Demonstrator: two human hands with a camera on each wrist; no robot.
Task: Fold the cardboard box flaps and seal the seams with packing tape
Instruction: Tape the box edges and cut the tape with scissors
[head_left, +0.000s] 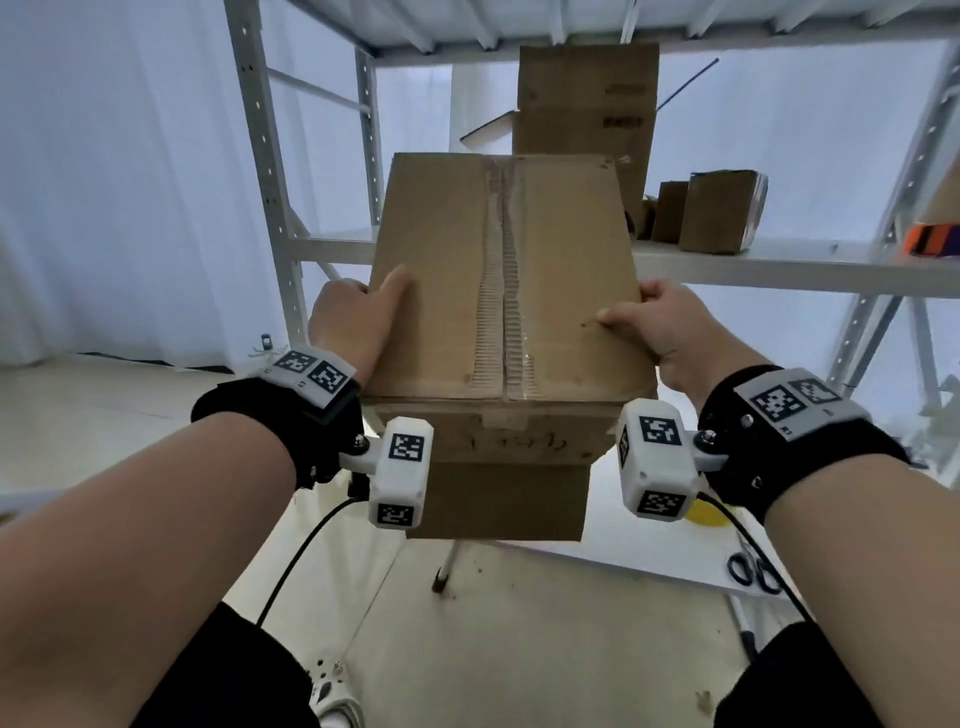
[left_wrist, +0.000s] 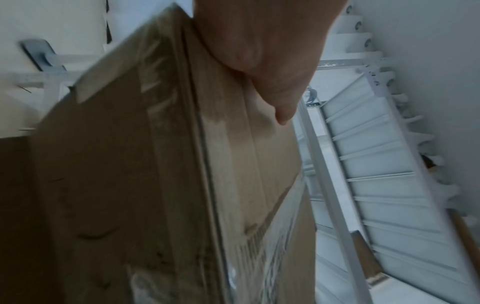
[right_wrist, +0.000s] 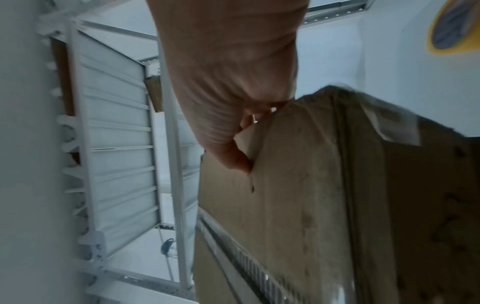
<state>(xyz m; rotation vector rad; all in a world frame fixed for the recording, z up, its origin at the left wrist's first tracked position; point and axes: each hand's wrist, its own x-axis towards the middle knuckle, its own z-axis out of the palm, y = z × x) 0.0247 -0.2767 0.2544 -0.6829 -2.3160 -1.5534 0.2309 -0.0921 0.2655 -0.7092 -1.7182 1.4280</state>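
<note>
A brown cardboard box (head_left: 441, 280) is held up in the air in front of the metal shelving. Its top flaps are folded flat, and clear packing tape (head_left: 506, 291) runs along the centre seam. My left hand (head_left: 353, 317) grips the box's left edge, thumb on top. My right hand (head_left: 660, 322) grips the right edge the same way, thumb lying on the top face. In the left wrist view the thumb presses the box (left_wrist: 155, 185); in the right wrist view the thumb lies on the box (right_wrist: 298, 185). A yellow tape roll (right_wrist: 451, 26) lies on the white table.
A white metal shelf (head_left: 753, 265) behind carries a tall cardboard box (head_left: 587, 124), small boxes (head_left: 717, 210) and an orange roll (head_left: 932, 240). Black scissors (head_left: 753, 569) and a yellow tape roll (head_left: 704, 514) lie on the white table (head_left: 649, 540) at lower right. Pale floor lies below.
</note>
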